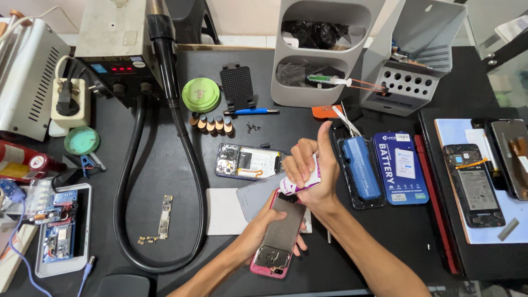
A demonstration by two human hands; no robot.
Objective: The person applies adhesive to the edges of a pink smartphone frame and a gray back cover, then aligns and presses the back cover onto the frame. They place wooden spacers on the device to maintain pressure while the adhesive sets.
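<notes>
While the left hand (263,228) cradles a pink-framed phone (278,242) from beneath, fingers wrapped round its edges and fully closed on it, the right hand (312,170) is clenched tight about a small white tube with a purple label (300,184), thumb raised, its nozzle end pointing down at the top edge of the phone just below centre frame. The phone lies back-up and open (its inner metal plate shows grey, with a camera cut-out near the lower end), tilted toward the lower left. Beneath both hands sit a white sheet (223,212) and a grey back cover (256,198), resting on the black table (181,165). Just above, at centre, lies another opened phone (247,162) showing its battery and board. To the right of the hands are a blue battery (360,168) on a dark tray and a blue battery box (400,168); further right, 2 more dismantled phones (476,184) lie on a pale mat. In the upper middle stand 5 small bottles (212,123), a green round tin (201,94) and a grey organiser (319,52). A thick black hose (132,176) loops across the left half from a hot-air station (118,49) at upper left.
</notes>
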